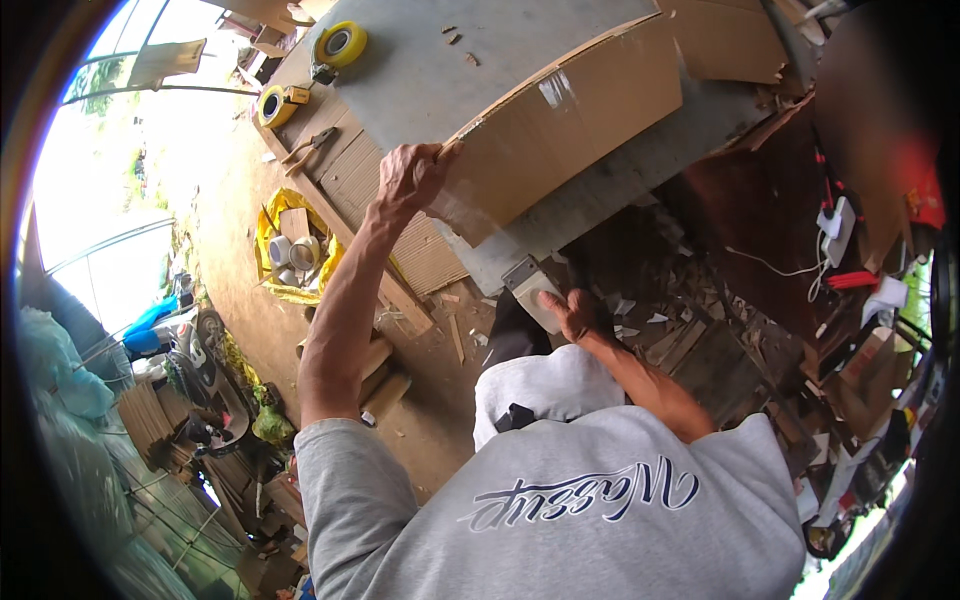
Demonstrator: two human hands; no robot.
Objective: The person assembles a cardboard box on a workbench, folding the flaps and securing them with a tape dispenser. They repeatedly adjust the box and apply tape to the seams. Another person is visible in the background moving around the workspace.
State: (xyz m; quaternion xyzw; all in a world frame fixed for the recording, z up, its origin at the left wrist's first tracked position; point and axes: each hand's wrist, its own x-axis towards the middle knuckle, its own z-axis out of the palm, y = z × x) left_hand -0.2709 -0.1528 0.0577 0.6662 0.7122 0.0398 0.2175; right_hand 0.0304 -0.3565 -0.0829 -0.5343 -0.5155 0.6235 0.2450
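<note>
"Well, what has the left hand (412, 180) got?"

"It has the near left end of a long piece of brown cardboard (590, 120), fingers curled over the top edge, so that grip is closed and pinching it."

"And where does the cardboard sit?"

"On the grey counter (420, 70), slanting from the left hand up to the right, close to the near edge. A shiny patch of clear tape (556, 88) shows on its face."

"What about the right hand (572, 314)?"

"Lower down, nearer the body. It pinches a flat pale block (540, 298) with a dark end, thumb laid across the face. I can't tell exactly what the block is. It's near the cardboard's lower left corner."

"Anything else around them?"

"Plenty. One yellow tape roll (341, 44) rests on the counter's far left part, and another roll (272, 105) lies just left of it, beyond the grey top. Pliers (310, 148) with orange handles are near that one. A yellow bag (270, 240) on the brown floor (225, 180) holds more rolls."

"And over to the right?"

"A white power strip (840, 230) with a pale cord, and scraps scattered on the ground below the counter"
</note>
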